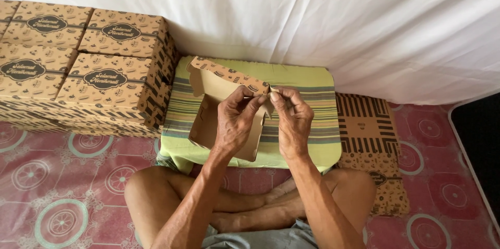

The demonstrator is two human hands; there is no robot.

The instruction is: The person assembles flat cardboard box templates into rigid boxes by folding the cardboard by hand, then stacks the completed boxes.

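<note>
I hold a half-folded brown cardboard box (219,90) with a dark printed pattern above a green striped cushion (307,98). My left hand (234,121) pinches the box's right corner from the near side, covering part of its front wall. My right hand (291,119) grips the same corner from the right, fingertips meeting those of the left. The box's inside is open toward me, its far wall standing up at a tilt.
Several finished patterned boxes (83,67) are stacked at the left against a white cloth wall (312,15). Flat unfolded box blanks (370,139) lie right of the cushion. My crossed legs (234,202) rest on a red patterned mat (62,192).
</note>
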